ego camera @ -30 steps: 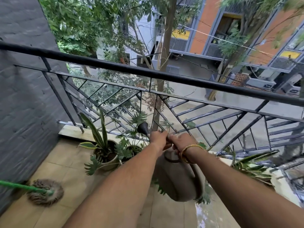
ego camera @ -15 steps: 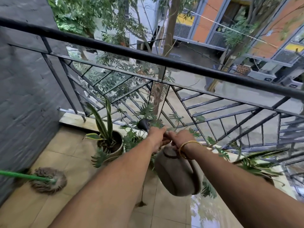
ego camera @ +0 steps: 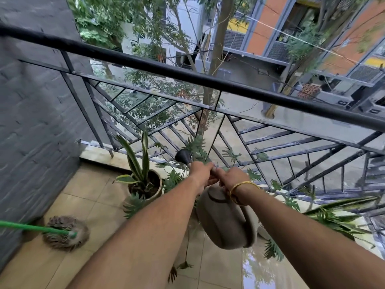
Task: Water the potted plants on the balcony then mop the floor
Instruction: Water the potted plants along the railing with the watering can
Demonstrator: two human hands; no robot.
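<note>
Beige tiled balcony floor [ego camera: 91, 197], potted plant [ego camera: 143, 182] by railing, mop [ego camera: 65, 233] near wall, wet patch at right

railing [ego camera: 208, 79] blocks ahead; bare floor [ego camera: 91, 190] open left of pot [ego camera: 155, 184].

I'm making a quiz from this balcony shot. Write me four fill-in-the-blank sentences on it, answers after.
1. Both hands, the left hand and the right hand, hold the grey watering ____.
2. The mop lying on the floor tiles has a ____ handle.
3. The bracelet sits on the ____ wrist.
4. The pot with the tall striped leaves stands in front of the black metal ____.

Missing words: can; green; right; railing
</note>
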